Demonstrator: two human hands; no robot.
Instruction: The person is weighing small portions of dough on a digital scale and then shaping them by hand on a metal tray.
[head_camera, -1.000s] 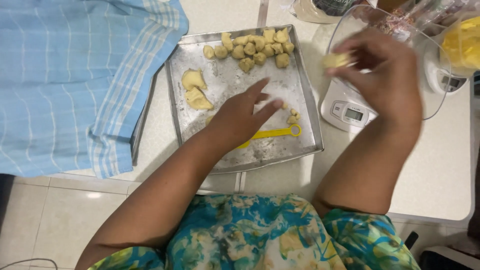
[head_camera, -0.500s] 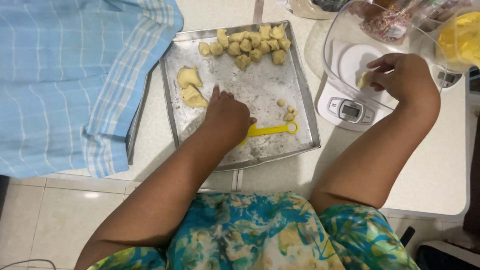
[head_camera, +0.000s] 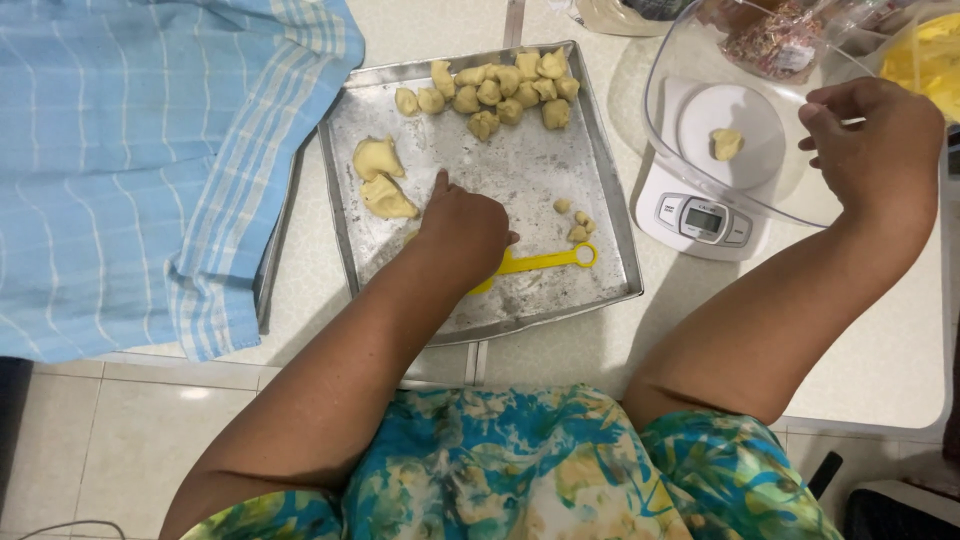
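Left hand: the left hand (head_camera: 462, 232) is laid knuckles-up on the metal tray (head_camera: 610, 250), fingers curled and index stretched toward the two larger dough lumps (head_camera: 380, 178); whether anything is pinched beneath cannot be told.
Right hand: the right hand (head_camera: 875, 140) is held loosely curled at the rim of the clear bowl (head_camera: 770, 205), touching it or just beside it, with nothing seen in its grasp.
Dough piece: one small dough piece (head_camera: 726, 143) lies in the bowl, which is seated on the white kitchen scale (head_camera: 700, 218), so that it can be weighed alone.
Yellow tool: a yellow plastic tool (head_camera: 545, 261) lies flat on the tray, partly covered by the left hand; its long axis runs nearly left to right, ring end pointing toward the scale.
Portioned balls: a cluster of dough balls (head_camera: 495, 92) is kept at the tray's far edge, apart from the unportioned lumps.
Crumbs: small bits (head_camera: 575, 222) lie just above the ring end.
Cloth: a blue checked cloth (head_camera: 140, 170) is spread on the tabletop (head_camera: 880, 370) left of the tray.
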